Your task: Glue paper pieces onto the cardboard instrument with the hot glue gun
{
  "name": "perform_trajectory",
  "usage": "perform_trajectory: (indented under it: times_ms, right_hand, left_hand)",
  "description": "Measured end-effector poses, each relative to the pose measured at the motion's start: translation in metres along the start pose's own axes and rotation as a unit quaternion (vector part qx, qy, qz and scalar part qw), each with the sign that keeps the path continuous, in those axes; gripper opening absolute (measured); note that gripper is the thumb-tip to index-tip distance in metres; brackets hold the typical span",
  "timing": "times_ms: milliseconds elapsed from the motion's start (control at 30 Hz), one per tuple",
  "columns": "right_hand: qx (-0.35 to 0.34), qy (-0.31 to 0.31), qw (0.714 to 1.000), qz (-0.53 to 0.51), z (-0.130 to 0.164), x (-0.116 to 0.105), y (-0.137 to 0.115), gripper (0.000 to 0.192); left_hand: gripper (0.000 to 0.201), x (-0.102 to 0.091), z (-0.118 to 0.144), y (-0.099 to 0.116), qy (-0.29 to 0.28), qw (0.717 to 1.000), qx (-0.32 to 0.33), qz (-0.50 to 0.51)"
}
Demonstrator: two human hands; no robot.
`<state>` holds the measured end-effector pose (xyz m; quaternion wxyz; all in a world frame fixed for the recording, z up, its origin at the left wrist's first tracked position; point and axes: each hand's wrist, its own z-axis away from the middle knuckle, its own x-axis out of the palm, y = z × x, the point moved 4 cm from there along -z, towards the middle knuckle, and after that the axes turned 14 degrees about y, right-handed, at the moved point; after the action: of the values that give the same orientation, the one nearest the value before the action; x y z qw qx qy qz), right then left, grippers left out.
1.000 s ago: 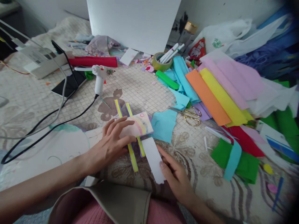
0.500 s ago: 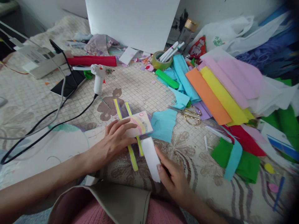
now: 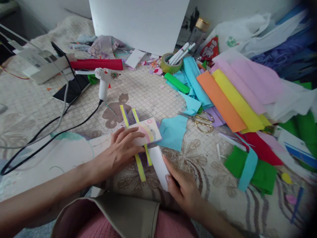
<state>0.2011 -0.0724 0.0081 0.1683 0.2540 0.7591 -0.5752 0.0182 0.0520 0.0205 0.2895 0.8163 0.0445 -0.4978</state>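
Note:
My left hand (image 3: 122,147) lies with its fingers spread over a small white card (image 3: 151,127) that bears coloured drawing in yellow and pink. Two yellow strips with purple edges, one of them a longer strip (image 3: 140,167), stick out above and below the card. In my right hand (image 3: 185,188) is a plain white rectangular piece (image 3: 158,167), gripped at its right side between thumb and fingers. Its upper end is close to the shorter strip (image 3: 149,158); whether they touch I cannot tell. A torn piece of light blue paper (image 3: 173,132) lies just right of the card.
A white glue gun (image 3: 103,84) stands at the left, its black cord (image 3: 74,125) looping across the table. Gold-handled scissors (image 3: 203,122) lie right of centre. Folded orange paper (image 3: 220,100), a green marker (image 3: 176,83) and a tape roll (image 3: 170,67) lie behind them.
The white piece in my right hand has shifted and tilted very slightly. My left hand stays on the card.

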Motion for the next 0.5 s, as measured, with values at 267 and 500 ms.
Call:
perform_trajectory:
  times_ms: [267,500]
  right_hand:
    - [0.012,-0.015,1.0,-0.008,-0.0024,-0.0015,-0.0014,0.065]
    - [-0.025,-0.038,0.999,0.021,-0.0008,0.0015,-0.0015,0.067]
  left_hand:
    - [0.03,-0.0015,-0.0012,0.0008,-0.017,1.0,0.001,-0.007]
    - [0.03,-0.0009,-0.0003,0.0002,0.001,1.0,-0.001,-0.004]
